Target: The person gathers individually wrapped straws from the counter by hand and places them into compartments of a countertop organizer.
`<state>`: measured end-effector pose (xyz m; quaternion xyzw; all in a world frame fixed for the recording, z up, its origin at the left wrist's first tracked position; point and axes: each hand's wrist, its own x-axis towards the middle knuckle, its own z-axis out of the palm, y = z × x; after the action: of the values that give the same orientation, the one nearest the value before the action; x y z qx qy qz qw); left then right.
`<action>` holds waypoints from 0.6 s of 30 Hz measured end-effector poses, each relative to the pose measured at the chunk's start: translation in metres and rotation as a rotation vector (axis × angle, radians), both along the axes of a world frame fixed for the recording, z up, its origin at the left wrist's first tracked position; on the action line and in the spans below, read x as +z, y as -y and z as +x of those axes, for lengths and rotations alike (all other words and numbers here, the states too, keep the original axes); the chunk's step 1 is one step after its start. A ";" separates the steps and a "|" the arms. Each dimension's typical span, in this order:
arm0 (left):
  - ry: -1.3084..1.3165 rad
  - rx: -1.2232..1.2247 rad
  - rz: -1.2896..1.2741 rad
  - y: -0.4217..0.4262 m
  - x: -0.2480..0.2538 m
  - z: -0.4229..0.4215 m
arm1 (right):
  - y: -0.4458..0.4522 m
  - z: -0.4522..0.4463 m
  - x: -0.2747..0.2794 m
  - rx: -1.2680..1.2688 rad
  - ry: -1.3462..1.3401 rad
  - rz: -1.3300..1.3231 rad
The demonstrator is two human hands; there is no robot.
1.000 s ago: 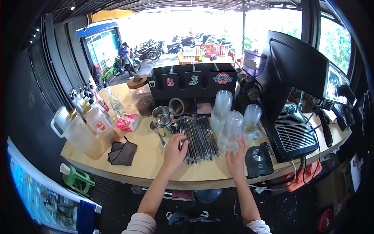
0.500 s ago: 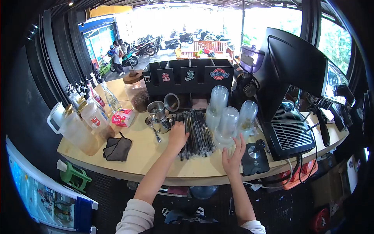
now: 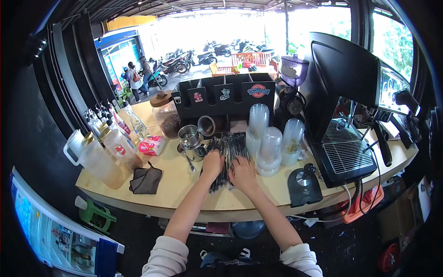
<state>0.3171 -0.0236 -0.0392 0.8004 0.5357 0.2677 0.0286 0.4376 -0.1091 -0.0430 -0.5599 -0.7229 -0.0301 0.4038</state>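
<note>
The left hand (image 3: pixel 213 165) and right hand (image 3: pixel 242 174) rest on the wrapped black straws (image 3: pixel 230 144) at the frame's centre, fingers curled; I can't tell whether they grip any. Uneven pressure could send the loose pile sliding. Just right, stacked plastic cups (image 3: pixel 271 145) might topple if bumped; the metal dripper (image 3: pixel 190 137) crowds the left, a black organiser (image 3: pixel 212 108) blocks behind.

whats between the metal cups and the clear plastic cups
In the head view, a pile of dark wrapped straws lies between the metal cups and clear plastic cups, with the left hand and right hand on it.
</note>
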 end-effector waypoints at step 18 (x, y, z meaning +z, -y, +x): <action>-0.042 -0.154 -0.038 0.037 0.022 0.023 | -0.013 0.006 0.002 -0.295 0.034 -0.351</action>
<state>0.3401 -0.0603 -0.0170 0.8440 0.4778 0.2376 0.0531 0.4431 -0.0962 -0.0412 -0.7207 -0.6339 0.0280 0.2793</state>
